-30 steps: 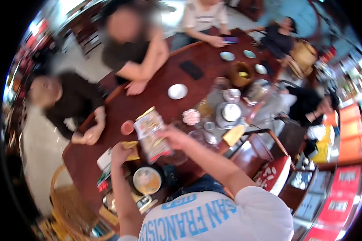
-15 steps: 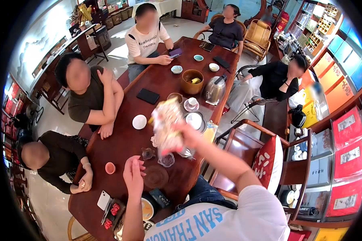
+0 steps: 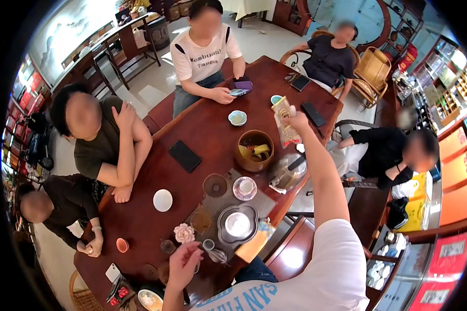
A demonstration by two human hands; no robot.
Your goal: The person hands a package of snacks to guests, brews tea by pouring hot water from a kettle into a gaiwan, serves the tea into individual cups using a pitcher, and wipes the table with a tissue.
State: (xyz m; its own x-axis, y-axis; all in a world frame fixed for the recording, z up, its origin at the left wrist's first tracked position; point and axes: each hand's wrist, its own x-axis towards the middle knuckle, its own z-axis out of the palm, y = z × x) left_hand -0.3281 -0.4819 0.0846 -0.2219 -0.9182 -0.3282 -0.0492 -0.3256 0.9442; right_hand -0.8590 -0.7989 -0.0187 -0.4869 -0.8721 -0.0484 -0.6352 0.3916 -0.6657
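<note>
My right hand (image 3: 297, 121) grips a clear snack bag (image 3: 284, 132) with pale pieces inside, held out over the table's far right part. Below the bag stands a round wooden bowl (image 3: 243, 162) with yellow peels in it. Close by is a steel kettle (image 3: 289, 172). My left hand (image 3: 183, 262) hovers over the near side, fingers loosely bent and apart, with nothing visible in it. Around it are a pink flower (image 3: 184, 233), a whisk-like tool (image 3: 218, 255) and a glass pitcher (image 3: 201, 222). A white bowl on a dark tray (image 3: 251, 233) sits to its right.
Several people sit around the wooden table (image 3: 145, 207); one person (image 3: 205, 59) holds a phone. A black phone (image 3: 184, 156), a white cup (image 3: 162, 200), a blue-rimmed cup (image 3: 237, 118) and a cup on a saucer (image 3: 245, 188) stand on it. A chair (image 3: 290, 249) is at my right.
My right hand has carried the snack bag from the table's middle toward its far right, past the wooden bowl. My left hand stays near the front. The view has shifted.
</note>
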